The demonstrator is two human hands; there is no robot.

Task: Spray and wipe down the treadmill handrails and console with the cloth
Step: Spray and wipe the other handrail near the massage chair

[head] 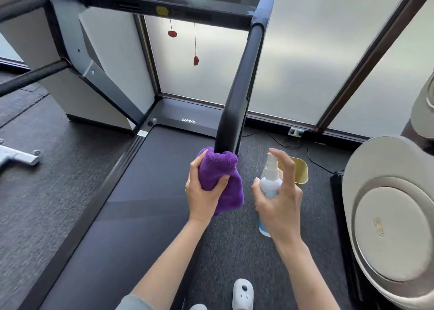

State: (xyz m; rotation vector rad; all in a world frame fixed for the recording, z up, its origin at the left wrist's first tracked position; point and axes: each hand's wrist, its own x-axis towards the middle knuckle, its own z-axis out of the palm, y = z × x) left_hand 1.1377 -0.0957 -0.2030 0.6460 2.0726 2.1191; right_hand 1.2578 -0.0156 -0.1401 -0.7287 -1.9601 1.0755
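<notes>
Left hand: we see the left hand (203, 193) wrapped around a purple cloth (220, 178), thumb pressed into its front and fingers curled around the far side, so it has a firm hold of it.
Cloth: it is bunched over the near end of the right handrail (242, 91), covering the tip, with a loose fold hanging down below the hand.
Right hand: the right hand (279, 199) holds a spray bottle (270, 180), fingers and thumb curled around its body and the index finger raised over the white nozzle at the top.
Spray bottle: it is a pale, see-through bottle with a blue band low down, held upright just to the right of the cloth and apart from it.
Handrail: black and rounded, it slopes up from the cloth to the console (169, 4) at the top of the view.
Console: we make out a dark bar with a yellow tag (162, 11), and red cords with red clips (196, 60) hanging below it.
Belt: the treadmill belt (131, 192) lies below and to the left of both hands.
Floor: dark carpet with a yellow bin (299, 171) just behind the right hand.
Right side: a beige round piece of gym equipment (387, 215) stands near the edge of the view.
Feet: a grey slipper (243, 293) shows near the bottom, between the forearms.
</notes>
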